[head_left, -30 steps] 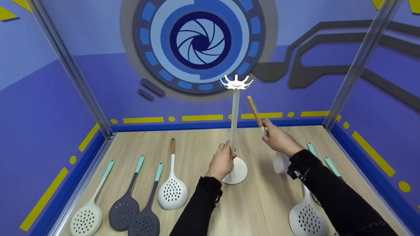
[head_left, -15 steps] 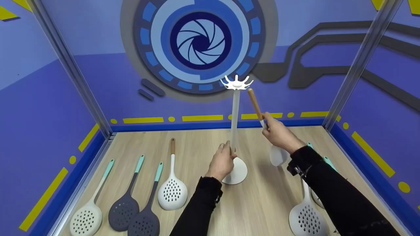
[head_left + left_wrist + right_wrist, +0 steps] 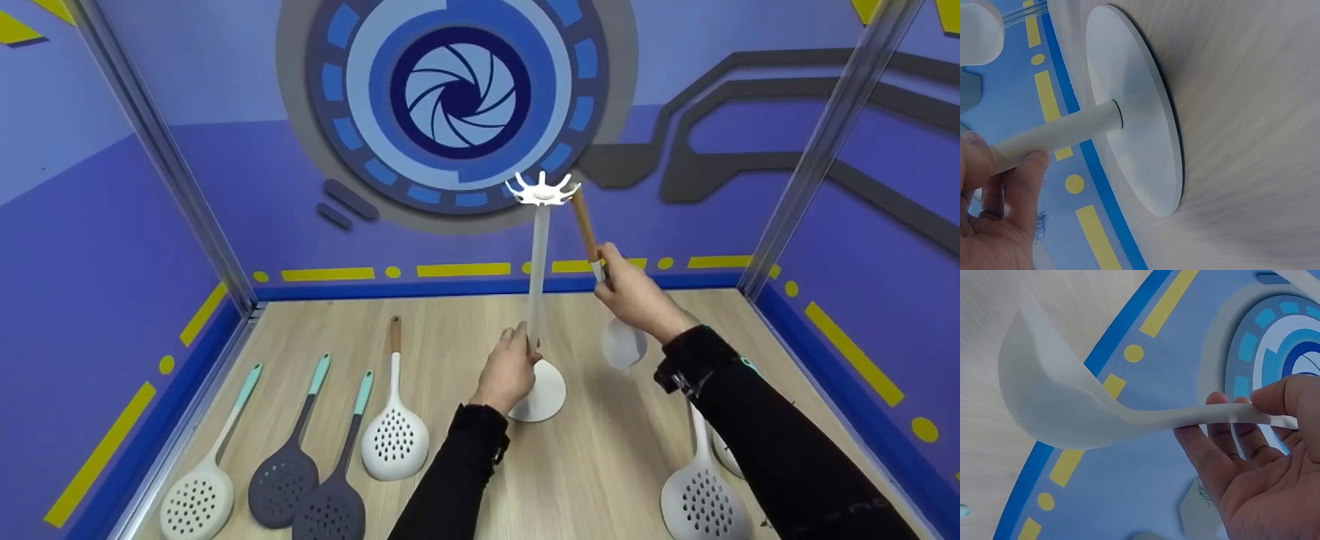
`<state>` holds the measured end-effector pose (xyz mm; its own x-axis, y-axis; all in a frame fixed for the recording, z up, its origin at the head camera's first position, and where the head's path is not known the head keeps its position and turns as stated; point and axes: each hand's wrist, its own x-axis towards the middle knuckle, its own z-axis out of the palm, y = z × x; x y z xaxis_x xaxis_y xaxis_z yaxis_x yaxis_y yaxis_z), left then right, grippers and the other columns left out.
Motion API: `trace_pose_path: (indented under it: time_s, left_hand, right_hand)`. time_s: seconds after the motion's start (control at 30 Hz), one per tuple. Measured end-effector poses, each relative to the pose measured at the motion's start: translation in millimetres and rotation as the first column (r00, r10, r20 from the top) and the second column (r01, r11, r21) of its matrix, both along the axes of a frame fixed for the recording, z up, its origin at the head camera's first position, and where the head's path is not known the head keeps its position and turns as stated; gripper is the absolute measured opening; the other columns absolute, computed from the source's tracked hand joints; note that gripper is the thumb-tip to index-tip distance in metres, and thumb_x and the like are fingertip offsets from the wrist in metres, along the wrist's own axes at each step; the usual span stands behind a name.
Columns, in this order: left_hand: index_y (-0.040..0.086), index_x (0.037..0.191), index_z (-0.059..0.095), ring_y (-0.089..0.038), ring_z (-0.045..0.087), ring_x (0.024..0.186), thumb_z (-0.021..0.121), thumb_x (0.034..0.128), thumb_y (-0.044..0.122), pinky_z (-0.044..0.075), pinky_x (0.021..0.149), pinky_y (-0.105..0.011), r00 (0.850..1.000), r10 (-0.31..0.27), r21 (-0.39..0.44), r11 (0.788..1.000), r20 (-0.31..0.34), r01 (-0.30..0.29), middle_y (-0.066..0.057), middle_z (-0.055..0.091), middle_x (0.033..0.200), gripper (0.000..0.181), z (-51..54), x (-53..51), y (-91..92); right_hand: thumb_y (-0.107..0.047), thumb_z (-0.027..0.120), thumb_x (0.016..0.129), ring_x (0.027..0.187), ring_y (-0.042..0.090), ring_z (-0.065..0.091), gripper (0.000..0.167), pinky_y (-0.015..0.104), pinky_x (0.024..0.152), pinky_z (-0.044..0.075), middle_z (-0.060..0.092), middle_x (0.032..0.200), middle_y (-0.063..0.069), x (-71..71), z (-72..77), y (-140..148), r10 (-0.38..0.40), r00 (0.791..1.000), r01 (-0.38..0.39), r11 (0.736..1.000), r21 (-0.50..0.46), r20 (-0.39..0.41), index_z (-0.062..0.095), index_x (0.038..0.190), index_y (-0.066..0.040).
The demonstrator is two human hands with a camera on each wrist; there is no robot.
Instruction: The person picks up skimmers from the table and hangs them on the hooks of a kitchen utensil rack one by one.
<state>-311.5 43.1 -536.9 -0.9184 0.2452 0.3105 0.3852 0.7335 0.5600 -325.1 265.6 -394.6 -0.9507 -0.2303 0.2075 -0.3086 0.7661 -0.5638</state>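
Note:
A white utensil stand with a round base [image 3: 551, 390], a pole and a ring of upturned hooks [image 3: 541, 192] stands on the wooden table. Low on its pole [image 3: 1061, 135], just above the base, my left hand [image 3: 508, 371] grips with thumb and fingers. My right hand [image 3: 637, 294] pinches the white neck of a ladle [image 3: 1067, 394], its bowl hanging down and its wooden handle [image 3: 585, 225] pointing up. The handle's tip is at the right-hand hooks in the head view; whether it touches them I cannot tell.
On the left lie a cream skimmer [image 3: 196, 499], two dark grey turners [image 3: 285, 484] with mint handles, and a white skimmer [image 3: 395, 442] with a wooden handle. At right lies another pale skimmer [image 3: 703, 495], with more utensils partly under my right sleeve. Blue patterned walls [image 3: 225, 187] enclose the table.
My right hand has risen and shifted slightly left with the ladle, bringing its handle tip up to the hooks. My left hand stays on the pole.

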Motion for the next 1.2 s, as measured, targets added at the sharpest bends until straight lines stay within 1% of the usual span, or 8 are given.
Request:
trace_pose_path:
  time_s: [0.17, 0.33, 0.4, 0.6, 0.8, 0.93, 1.1, 1.2]
  left_hand:
    - [0.009, 0.135, 0.052, -0.015, 0.063, 0.088, 0.066, 0.0982, 0.018, 0.055, 0.079, -0.033, 1.000, 0.010, -0.006, 1.000, -0.003, -0.010, 0.000, 0.056, 0.104, 0.040, -0.3, 0.1, 1.2]
    - [0.004, 0.144, 0.048, -0.017, 0.065, 0.091, 0.066, 0.0985, 0.018, 0.056, 0.083, -0.034, 1.000, 0.015, -0.017, 1.000, -0.006, -0.015, -0.003, 0.058, 0.107, 0.051, 0.1, 0.7, 1.6]
    - [0.004, 0.143, 0.048, -0.018, 0.065, 0.090, 0.066, 0.0983, 0.018, 0.056, 0.082, -0.035, 1.000, 0.014, -0.021, 1.000, -0.014, -0.015, -0.003, 0.057, 0.106, 0.050, 0.0, 0.6, 1.5]
    - [0.009, 0.131, 0.054, -0.018, 0.064, 0.085, 0.067, 0.0976, 0.017, 0.056, 0.076, -0.036, 0.999, 0.002, -0.005, 1.000, -0.040, -0.003, -0.001, 0.056, 0.101, 0.036, -1.6, -0.5, 1.1]
    - [0.008, 0.127, 0.055, -0.020, 0.064, 0.083, 0.069, 0.0959, 0.015, 0.056, 0.075, -0.037, 0.997, -0.005, 0.014, 1.000, -0.077, 0.006, -0.002, 0.057, 0.098, 0.035, -2.7, -1.4, 1.1]
    - [0.010, 0.123, 0.056, -0.019, 0.064, 0.082, 0.069, 0.0955, 0.015, 0.056, 0.073, -0.036, 0.997, -0.001, 0.019, 1.000, -0.073, 0.003, -0.002, 0.056, 0.097, 0.031, -2.5, -1.7, 1.6]
    - [0.010, 0.126, 0.056, -0.018, 0.064, 0.084, 0.068, 0.0963, 0.015, 0.056, 0.074, -0.035, 0.999, 0.005, 0.025, 1.000, -0.051, -0.004, -0.002, 0.057, 0.098, 0.033, -1.8, -1.0, 1.6]
    - [0.011, 0.125, 0.056, -0.016, 0.064, 0.083, 0.068, 0.0968, 0.016, 0.056, 0.072, -0.033, 0.999, 0.008, 0.019, 1.000, -0.040, -0.008, 0.000, 0.056, 0.099, 0.031, -1.3, 0.2, 1.6]
  right_hand:
    - [-0.004, 0.050, 0.099, 0.076, 0.027, 0.055, 0.042, 0.039, 0.063, 0.046, 0.056, 0.095, 0.014, -1.3, 6.5, -3.3, 0.015, 1.000, -0.015, 1.000, -0.001, -0.019, 0.038, 0.139, -0.010]
    - [-0.003, 0.050, 0.098, 0.078, 0.028, 0.054, 0.042, 0.039, 0.066, 0.046, 0.053, 0.098, 0.014, -3.6, 11.0, -5.9, 0.031, 0.998, -0.031, 1.000, 0.007, -0.046, 0.038, 0.137, -0.010]
    - [-0.003, 0.051, 0.098, 0.076, 0.028, 0.054, 0.041, 0.039, 0.064, 0.046, 0.051, 0.096, 0.014, -4.4, 13.1, -7.5, 0.034, 0.998, -0.034, 0.999, 0.007, -0.054, 0.039, 0.136, -0.010]
    - [-0.004, 0.053, 0.097, 0.075, 0.026, 0.053, 0.038, 0.037, 0.061, 0.046, 0.049, 0.094, 0.012, -5.5, 21.4, -14.5, 0.043, 0.995, -0.043, 0.999, 0.008, -0.085, 0.042, 0.134, -0.011]
    - [-0.003, 0.051, 0.097, 0.076, 0.026, 0.051, 0.035, 0.038, 0.061, 0.043, 0.046, 0.092, 0.011, -7.3, 28.1, -19.9, 0.059, 0.993, -0.059, 0.998, 0.005, -0.101, 0.043, 0.130, -0.009]
    - [-0.003, 0.050, 0.096, 0.078, 0.026, 0.050, 0.035, 0.039, 0.063, 0.043, 0.046, 0.093, 0.011, -8.7, 31.6, -22.5, 0.066, 0.993, -0.065, 0.998, 0.012, -0.100, 0.043, 0.130, -0.008]
    - [-0.002, 0.050, 0.096, 0.077, 0.027, 0.051, 0.037, 0.039, 0.064, 0.043, 0.049, 0.094, 0.012, -9.7, 36.1, -25.2, 0.067, 0.993, -0.066, 0.998, 0.013, -0.100, 0.043, 0.132, -0.008]
    - [-0.001, 0.049, 0.097, 0.074, 0.026, 0.050, 0.037, 0.038, 0.063, 0.042, 0.049, 0.092, 0.012, -9.7, 38.1, -26.6, 0.068, 0.994, -0.067, 0.998, 0.008, -0.087, 0.042, 0.132, -0.010]
